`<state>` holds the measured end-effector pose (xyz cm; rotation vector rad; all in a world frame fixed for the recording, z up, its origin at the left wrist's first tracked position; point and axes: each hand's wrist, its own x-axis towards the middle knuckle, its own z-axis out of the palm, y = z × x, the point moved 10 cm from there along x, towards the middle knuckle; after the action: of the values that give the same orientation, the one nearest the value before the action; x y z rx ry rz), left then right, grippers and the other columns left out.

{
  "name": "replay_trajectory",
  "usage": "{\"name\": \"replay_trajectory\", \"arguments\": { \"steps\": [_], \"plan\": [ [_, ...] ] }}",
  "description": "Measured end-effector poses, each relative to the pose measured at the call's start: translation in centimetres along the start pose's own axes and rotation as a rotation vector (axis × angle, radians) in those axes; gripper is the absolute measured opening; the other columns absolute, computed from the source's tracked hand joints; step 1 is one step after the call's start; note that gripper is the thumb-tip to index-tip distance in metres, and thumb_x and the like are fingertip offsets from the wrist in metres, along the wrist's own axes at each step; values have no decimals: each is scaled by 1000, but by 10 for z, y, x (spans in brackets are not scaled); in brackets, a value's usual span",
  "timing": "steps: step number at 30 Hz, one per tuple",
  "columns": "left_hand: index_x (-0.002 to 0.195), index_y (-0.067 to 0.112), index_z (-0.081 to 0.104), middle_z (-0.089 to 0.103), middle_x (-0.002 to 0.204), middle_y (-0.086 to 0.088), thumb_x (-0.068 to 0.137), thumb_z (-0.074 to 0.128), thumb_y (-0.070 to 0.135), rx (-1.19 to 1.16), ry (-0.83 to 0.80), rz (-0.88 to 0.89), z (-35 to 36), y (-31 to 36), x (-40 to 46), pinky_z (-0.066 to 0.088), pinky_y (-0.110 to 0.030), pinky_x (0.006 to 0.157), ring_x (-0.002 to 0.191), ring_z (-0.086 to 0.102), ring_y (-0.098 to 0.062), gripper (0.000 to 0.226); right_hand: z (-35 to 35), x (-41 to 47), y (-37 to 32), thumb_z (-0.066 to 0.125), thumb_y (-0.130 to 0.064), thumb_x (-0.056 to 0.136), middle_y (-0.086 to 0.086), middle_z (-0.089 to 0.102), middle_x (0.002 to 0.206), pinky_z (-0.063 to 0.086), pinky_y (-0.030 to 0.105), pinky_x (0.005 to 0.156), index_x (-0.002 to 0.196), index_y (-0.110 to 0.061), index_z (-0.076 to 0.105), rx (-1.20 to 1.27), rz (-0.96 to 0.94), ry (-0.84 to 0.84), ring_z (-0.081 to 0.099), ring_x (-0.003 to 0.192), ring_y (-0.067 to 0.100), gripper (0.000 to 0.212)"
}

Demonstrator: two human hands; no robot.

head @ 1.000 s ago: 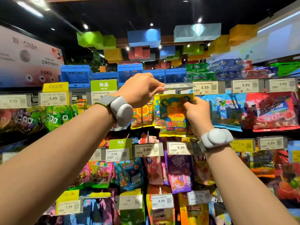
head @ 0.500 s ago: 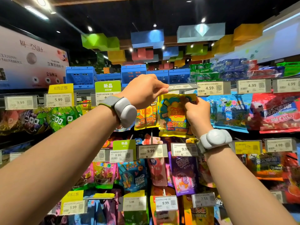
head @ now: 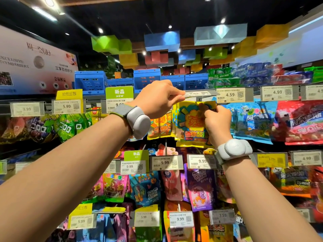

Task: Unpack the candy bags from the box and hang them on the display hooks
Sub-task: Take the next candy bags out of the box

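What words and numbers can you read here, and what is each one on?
"MINI": yellow bag gripped by the right hand.
"4.59": tag right of it.
"4.99": next tag.
"新品 NEW": green sign.
"10元三包": yellow sign.
"5.99": tag below it.
"7.59": low tag.
Tag pinched by the left hand: too blurred.

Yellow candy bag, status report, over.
Left hand pinches the flipped-up price tag. Right hand grips yellow candy bag at its top, below the tag. Hook hidden; nothing blocking.
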<state>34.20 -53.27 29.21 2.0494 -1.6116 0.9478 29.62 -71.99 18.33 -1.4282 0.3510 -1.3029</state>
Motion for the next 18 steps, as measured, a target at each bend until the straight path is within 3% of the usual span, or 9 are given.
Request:
{"name": "replay_trajectory", "arguments": {
  "steps": [1,4,10,15,18],
  "plan": [
    [122,30,67,59,94,0,97,49,47,4,2,2,0,0,-1,47,-37,76,87,55,-20,36,0,-1,-2,62,-11,79,7,44,66,30,36,57,71,-7,54,-16,-9,8,36,66,18,12],
    [123,30,67,60,95,-2,97,48,48,7,3,3,0,0,-1,48,-37,76,87,55,-21,36,-1,0,-3,65,-21,76,7,46,64,32,36,57,69,4,51,-47,-40,18,38,65,18,30],
    [123,33,66,59,94,-2,97,48,48,7,22,-2,1,-1,-2,47,-37,75,86,55,-21,35,-1,-6,-11,62,-15,81,-2,43,55,32,34,56,56,-19,44,-126,-119,39,34,62,18,32],
    [120,33,68,59,93,-4,97,49,47,0,45,-6,2,-1,-3,45,-35,74,85,56,-24,33,3,-6,0,69,-23,86,-1,58,64,44,39,61,68,-13,62,-129,-103,76,46,65,19,21],
    [121,34,67,59,95,-2,97,50,47,-6,56,-29,2,-6,-4,44,-35,73,85,55,-22,33,8,-1,10,73,-30,88,-1,51,61,38,29,55,64,-15,53,-100,-56,76,41,57,16,34]
  ]
}}
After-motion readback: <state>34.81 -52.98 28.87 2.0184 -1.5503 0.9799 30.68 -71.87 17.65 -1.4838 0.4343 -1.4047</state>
